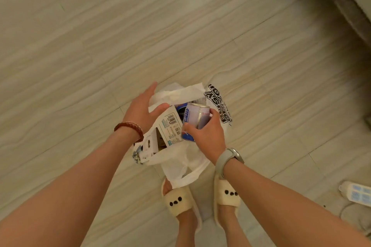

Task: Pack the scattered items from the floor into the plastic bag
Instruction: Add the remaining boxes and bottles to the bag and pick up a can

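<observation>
Packing looks nearly done — the bag on the floor already holds a box and other items, and only a blister pack lies well apart at far right. The right hand grips a can over the bag's mouth, while the left hand — open, fingers spread — rests against the bag's far rim and the box.

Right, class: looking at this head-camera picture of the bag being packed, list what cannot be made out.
- Lower contents of the plastic bag: hidden by the carton and the can.
- Can's label: partly covered by the right hand, text too small.
- Blue-and-white object on the floor: cut off by the right edge.
- What the left hand grips, if anything: unclear.
</observation>
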Motion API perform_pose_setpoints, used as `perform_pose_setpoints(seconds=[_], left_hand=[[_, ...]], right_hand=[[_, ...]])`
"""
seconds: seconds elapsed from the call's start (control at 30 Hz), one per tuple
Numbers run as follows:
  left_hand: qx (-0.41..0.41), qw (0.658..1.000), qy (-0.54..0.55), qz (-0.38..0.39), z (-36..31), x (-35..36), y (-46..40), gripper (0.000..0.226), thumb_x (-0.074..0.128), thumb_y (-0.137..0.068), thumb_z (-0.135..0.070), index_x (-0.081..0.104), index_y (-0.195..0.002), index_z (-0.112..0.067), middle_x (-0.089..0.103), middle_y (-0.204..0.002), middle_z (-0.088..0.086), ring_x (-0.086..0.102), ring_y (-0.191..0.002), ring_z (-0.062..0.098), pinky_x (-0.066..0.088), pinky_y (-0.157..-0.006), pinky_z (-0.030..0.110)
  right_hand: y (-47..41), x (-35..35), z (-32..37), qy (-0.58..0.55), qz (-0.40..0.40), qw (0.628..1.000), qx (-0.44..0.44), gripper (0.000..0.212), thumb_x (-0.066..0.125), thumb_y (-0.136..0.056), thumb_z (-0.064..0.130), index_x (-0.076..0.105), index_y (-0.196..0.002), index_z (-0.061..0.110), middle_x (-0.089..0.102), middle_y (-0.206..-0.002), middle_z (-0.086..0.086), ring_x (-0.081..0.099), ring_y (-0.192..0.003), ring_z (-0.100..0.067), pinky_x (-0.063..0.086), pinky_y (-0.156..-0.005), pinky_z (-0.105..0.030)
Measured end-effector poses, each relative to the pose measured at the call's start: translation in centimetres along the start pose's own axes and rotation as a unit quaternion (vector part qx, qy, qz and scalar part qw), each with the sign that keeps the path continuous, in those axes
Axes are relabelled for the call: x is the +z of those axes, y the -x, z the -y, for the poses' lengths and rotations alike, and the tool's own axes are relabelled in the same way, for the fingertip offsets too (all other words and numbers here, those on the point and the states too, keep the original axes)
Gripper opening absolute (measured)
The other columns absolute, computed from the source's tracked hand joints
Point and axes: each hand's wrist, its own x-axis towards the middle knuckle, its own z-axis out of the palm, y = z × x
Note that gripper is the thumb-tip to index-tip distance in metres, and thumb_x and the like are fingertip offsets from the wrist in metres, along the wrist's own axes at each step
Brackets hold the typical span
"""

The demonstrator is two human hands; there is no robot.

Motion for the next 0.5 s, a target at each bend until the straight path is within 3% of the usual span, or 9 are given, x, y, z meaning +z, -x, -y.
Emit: perform_pose_setpoints(seconds=[0.07,0.13,0.2,0.3,0.4,0.5], left_hand=[[0.000,0.999,0.039,-0.002,0.4,0.5,-1.1,0.025,0.049,-0.090,-0.033,0.060,-0.107,-0.017,0.066,-0.104,0.012,0.058,-0.087,0.023,0.045,-0.072,0.029],[-0.013,0.994,0.095,-0.046,0.8,0.8,-2.0,0.024,0.048,-0.091,-0.030,0.061,-0.080,-0.014,0.064,-0.075,0.005,0.059,-0.073,0.020,0.042,-0.058,0.021],[-0.035,0.984,0.143,-0.100,1.3,0.6,-3.1,0.020,0.049,-0.091,-0.029,0.063,-0.085,-0.015,0.062,-0.078,0.004,0.062,-0.079,0.024,0.049,-0.061,0.020],[-0.021,0.981,0.113,-0.153,1.7,0.3,-4.5,0.027,0.050,-0.090,-0.029,0.064,-0.105,-0.012,0.065,-0.104,0.008,0.058,-0.097,0.024,0.044,-0.082,0.029],[0.000,0.978,0.119,-0.172,1.5,0.0,-4.8,0.025,0.051,-0.090,-0.026,0.064,-0.105,-0.012,0.064,-0.109,0.007,0.055,-0.101,0.019,0.039,-0.084,0.027],[0.004,0.976,0.125,-0.177,0.9,-0.2,-4.0,0.022,0.053,-0.089,-0.024,0.065,-0.104,-0.013,0.063,-0.109,0.006,0.051,-0.097,0.013,0.036,-0.084,0.025]], right_hand=[[-1.0,1.9,-0.9,0.094,-0.009,0.995,-0.013,0.081,0.072,-0.068,0.034,0.029,-0.133,0.012,0.052,-0.124,-0.012,0.049,-0.115,-0.029,0.046,-0.095,-0.046],[-1.7,2.9,-1.7,0.193,-0.007,0.981,-0.024,0.080,0.068,-0.075,0.032,0.024,-0.138,0.010,0.048,-0.128,-0.015,0.042,-0.118,-0.032,0.042,-0.097,-0.044],[-2.4,3.8,-2.1,0.266,-0.010,0.963,-0.044,0.078,0.064,-0.080,0.029,0.018,-0.140,0.008,0.043,-0.131,-0.017,0.039,-0.121,-0.032,0.038,-0.098,-0.040],[-3.9,5.2,-2.6,0.308,0.008,0.949,-0.065,0.072,0.057,-0.085,0.017,0.013,-0.142,0.007,0.029,-0.141,-0.019,0.034,-0.126,-0.034,0.036,-0.102,-0.039],[-4.8,5.1,-3.4,0.339,0.071,0.934,-0.085,0.057,0.050,-0.087,0.008,0.023,-0.137,0.005,0.023,-0.143,-0.018,0.039,-0.123,-0.033,0.039,-0.098,-0.036],[-4.4,4.1,-4.1,0.428,0.151,0.881,-0.135,0.050,0.043,-0.089,0.011,0.028,-0.136,0.003,0.026,-0.148,-0.016,0.025,-0.136,-0.030,0.023,-0.112,-0.035]])
